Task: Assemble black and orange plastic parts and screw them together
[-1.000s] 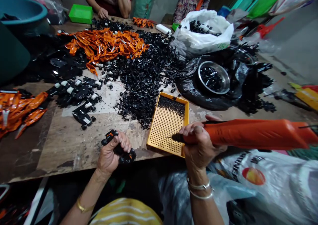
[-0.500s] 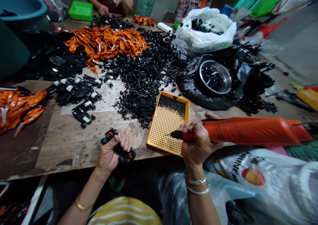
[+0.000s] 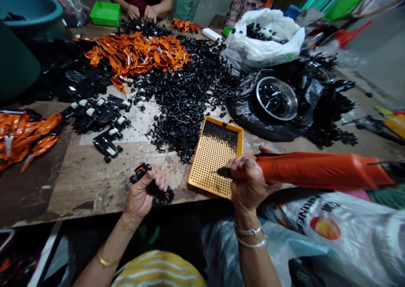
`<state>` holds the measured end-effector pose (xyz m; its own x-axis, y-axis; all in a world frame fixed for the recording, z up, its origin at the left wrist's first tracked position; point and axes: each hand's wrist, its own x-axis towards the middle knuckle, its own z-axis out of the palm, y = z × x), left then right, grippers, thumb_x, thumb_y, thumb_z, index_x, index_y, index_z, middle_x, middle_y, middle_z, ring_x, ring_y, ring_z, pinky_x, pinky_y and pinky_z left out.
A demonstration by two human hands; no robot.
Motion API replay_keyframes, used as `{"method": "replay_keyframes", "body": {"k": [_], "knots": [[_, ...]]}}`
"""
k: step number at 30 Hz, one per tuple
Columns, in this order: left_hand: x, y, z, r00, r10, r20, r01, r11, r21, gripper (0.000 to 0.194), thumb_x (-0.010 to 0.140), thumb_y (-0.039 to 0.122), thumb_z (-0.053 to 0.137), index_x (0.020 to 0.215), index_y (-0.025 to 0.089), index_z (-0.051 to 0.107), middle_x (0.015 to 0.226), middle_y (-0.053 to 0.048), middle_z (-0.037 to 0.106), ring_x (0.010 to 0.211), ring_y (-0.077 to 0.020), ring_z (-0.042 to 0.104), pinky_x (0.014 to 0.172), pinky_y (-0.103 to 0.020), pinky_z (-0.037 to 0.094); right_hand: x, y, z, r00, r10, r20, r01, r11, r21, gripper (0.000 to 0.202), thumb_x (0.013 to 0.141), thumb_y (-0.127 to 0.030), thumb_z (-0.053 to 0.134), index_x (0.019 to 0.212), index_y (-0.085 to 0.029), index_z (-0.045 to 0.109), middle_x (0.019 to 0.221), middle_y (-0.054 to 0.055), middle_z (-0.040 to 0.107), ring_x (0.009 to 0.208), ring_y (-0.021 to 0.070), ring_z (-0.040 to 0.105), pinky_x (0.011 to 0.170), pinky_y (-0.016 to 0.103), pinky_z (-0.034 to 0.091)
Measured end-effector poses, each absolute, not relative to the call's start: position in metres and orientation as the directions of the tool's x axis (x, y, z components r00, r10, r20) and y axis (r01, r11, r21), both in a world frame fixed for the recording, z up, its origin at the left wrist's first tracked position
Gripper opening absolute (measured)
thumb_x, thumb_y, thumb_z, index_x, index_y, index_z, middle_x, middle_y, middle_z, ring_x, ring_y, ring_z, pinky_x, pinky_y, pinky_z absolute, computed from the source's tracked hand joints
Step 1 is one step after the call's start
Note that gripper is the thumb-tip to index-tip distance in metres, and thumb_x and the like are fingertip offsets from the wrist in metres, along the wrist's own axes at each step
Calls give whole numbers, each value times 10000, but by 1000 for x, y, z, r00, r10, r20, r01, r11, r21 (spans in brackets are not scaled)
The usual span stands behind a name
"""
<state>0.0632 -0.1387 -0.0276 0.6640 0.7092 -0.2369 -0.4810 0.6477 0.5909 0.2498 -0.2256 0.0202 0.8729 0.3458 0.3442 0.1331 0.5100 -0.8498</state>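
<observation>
My left hand (image 3: 144,192) is closed around a black toy car part (image 3: 163,195) with orange marks, held at the table's front edge; palm and fingers hide its middle. My right hand (image 3: 248,179) grips an orange electric screwdriver (image 3: 319,169) lying level, its thin bit pointing left. The bit tip is over a yellow perforated tray (image 3: 207,156), whose far end holds many tiny black screws (image 3: 221,133). Whether the bit touches the tray I cannot tell. Left of the tray spreads a big heap of small black parts (image 3: 177,109).
Orange shells (image 3: 139,55) are piled at the back, with more orange pieces (image 3: 30,135) at left. Black car bodies (image 3: 107,147) with white pieces lie nearer. A metal bowl (image 3: 276,98) and white bag (image 3: 265,42) stand at right. A co-worker's hands (image 3: 142,13) are across the table.
Across the table, the co-worker's raised hand has come down to the tabletop beside the other. My hands keep nearly the same pose; the view has shifted slightly.
</observation>
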Motion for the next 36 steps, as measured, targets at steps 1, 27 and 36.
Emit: {"method": "replay_keyframes", "body": {"k": [1,27,36], "knots": [[64,-139,-27,652,715,-250,-482,646,592,276,754,335,714,619,150,559,582,19,466,542,-100,456,543,-235,406,250,-226,20,869,349,351,137,512,-848,298,754,-139,633,994,-223,478,584,-91,508,486,101,484,516,267,457],[84,-140,-25,420,688,-592,-560,710,427,346,566,315,842,658,133,563,567,26,575,515,-85,535,539,-216,464,171,-209,47,629,660,409,-38,552,-833,93,850,-251,585,759,-230,582,615,-33,474,525,126,481,512,268,446],[82,-142,-24,425,707,-565,-515,702,491,332,607,362,809,648,125,581,595,19,574,539,-87,535,544,-213,455,166,-195,38,620,672,405,-76,565,-822,95,841,-252,596,748,-245,582,594,-37,464,531,134,491,510,277,445]]}}
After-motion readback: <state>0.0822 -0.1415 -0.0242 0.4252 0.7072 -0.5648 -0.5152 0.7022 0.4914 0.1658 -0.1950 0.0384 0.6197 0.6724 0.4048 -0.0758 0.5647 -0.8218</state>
